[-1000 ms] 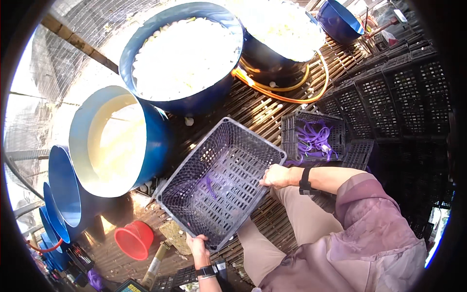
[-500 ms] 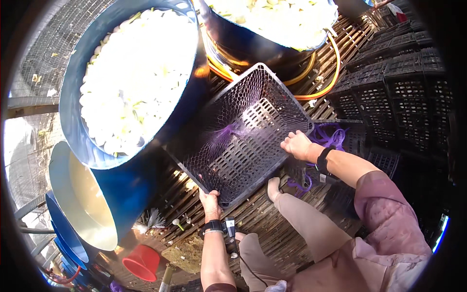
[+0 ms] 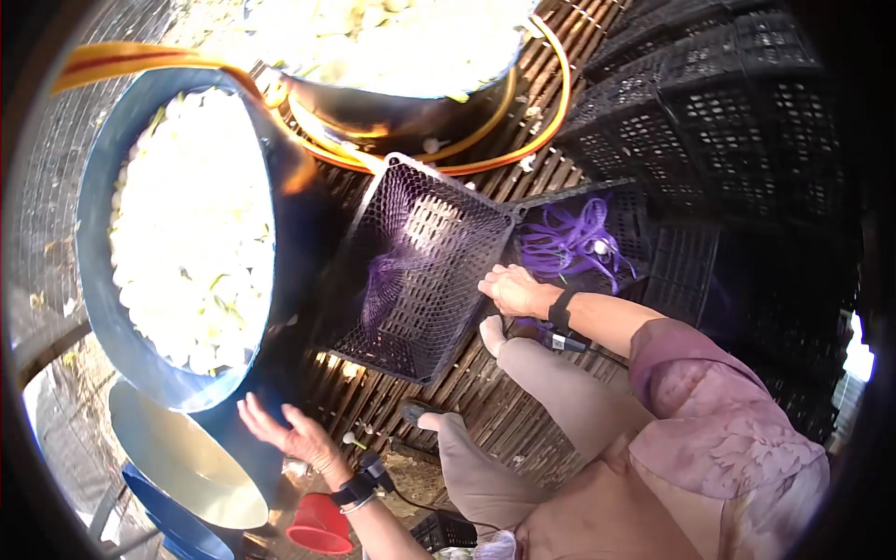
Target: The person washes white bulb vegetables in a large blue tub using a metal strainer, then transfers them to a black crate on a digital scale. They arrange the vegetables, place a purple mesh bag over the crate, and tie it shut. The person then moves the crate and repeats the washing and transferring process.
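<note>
A black crate (image 3: 448, 261) lined with purple mesh netting stands on slatted flooring between tubs, tilted slightly in view. My right hand (image 3: 507, 287) is at its right rim, fingers curled on the edge. My left hand (image 3: 287, 429) is off the crate, below and left of it, fingers spread and empty, beside a blue tub (image 3: 98, 243) heaped with pale round items and green bits. A smaller crate (image 3: 627, 210) with a tangle of purple straps (image 3: 569, 233) sits just right of the netted crate.
Another full tub (image 3: 392, 117) is at the top, circled by yellow-orange hoses (image 3: 551, 121). Stacked black crates (image 3: 709, 121) line the right. Lower left are a cream-lined tub (image 3: 187, 457), blue tubs (image 3: 159, 513) and a red bucket (image 3: 317, 523). A cable (image 3: 411, 499) runs by my left leg.
The netted crate has moved forward and now rests among the tubs, beside the strap crate. My left hand has let go and opened; my right hand stays at the rim. The view has shifted.
</note>
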The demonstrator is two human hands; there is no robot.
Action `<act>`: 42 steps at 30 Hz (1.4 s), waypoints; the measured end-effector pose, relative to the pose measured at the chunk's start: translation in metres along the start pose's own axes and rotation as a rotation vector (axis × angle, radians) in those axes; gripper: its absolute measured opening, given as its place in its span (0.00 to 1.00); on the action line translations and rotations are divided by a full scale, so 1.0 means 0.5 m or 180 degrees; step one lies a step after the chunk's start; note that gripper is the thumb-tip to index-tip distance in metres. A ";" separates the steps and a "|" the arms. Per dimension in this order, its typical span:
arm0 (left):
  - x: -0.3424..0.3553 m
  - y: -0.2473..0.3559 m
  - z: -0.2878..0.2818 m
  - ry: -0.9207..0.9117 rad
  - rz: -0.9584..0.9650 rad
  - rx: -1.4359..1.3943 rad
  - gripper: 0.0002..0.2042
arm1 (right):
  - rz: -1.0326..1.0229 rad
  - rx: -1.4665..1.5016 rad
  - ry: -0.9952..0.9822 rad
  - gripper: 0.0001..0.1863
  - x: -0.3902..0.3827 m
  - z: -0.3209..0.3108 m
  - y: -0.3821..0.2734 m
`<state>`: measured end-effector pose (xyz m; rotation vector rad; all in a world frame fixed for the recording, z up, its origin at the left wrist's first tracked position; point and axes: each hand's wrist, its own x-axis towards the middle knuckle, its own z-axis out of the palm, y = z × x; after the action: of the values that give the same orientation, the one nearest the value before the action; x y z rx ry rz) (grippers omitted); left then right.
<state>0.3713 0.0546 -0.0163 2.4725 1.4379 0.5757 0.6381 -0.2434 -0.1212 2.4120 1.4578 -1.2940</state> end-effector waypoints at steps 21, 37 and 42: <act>0.204 -0.158 0.085 -0.0854 0.0130 0.0318 0.22 | 0.2676 0.0901 -0.0012 0.19 -0.329 0.364 0.074; 0.213 -0.155 0.083 -0.1359 0.0901 0.3797 0.21 | 0.2205 -0.0759 -0.1237 0.05 -0.782 0.359 0.089; 0.194 -0.104 0.088 -0.1200 0.1093 0.3480 0.22 | 0.2131 -0.0512 -0.0088 0.04 -0.828 0.283 0.017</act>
<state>0.3931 0.1647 -0.0544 3.3582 1.3524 -0.8606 0.4686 -0.6035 0.0601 2.4263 0.6066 -0.9923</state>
